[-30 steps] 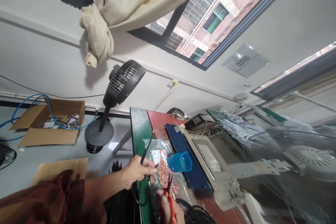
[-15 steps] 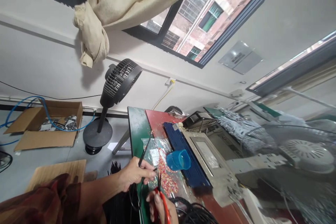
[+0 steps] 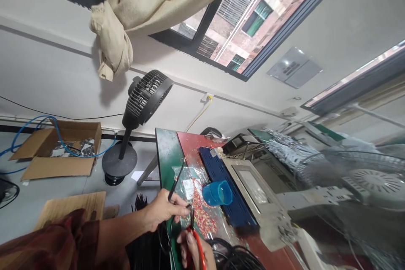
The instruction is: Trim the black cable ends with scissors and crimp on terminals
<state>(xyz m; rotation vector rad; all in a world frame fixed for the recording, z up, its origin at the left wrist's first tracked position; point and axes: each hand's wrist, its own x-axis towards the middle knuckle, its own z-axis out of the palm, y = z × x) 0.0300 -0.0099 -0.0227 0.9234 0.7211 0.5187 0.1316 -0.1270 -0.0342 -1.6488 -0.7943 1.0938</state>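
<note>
My left hand [image 3: 167, 210] pinches a black cable [image 3: 176, 182] whose thin end points up and away over the table. A short black tip of it pokes out past my thumb. Just to the right, my right hand [image 3: 195, 249] is wrapped round red-handled scissors [image 3: 200, 244], their dark blades pointing up beside that tip. Whether the blades touch the cable I cannot tell. Beyond my hands lies a clear plastic bag [image 3: 202, 215] with many small red and yellow pieces. A blue cup [image 3: 217, 193] lies tilted beside it.
Coiled black cables [image 3: 237, 257] lie right of my right hand. A blue tray [image 3: 226, 185] and a beige machine [image 3: 253, 190] stand on the green and red table [image 3: 166, 145]. At left are a black fan [image 3: 142, 101], a cardboard box [image 3: 60, 166] and a wooden board [image 3: 72, 206].
The whole view has shifted slightly, so things appear a little further right. Both hands keep nearly the same pose, with the scissors still beside the cable tip.
</note>
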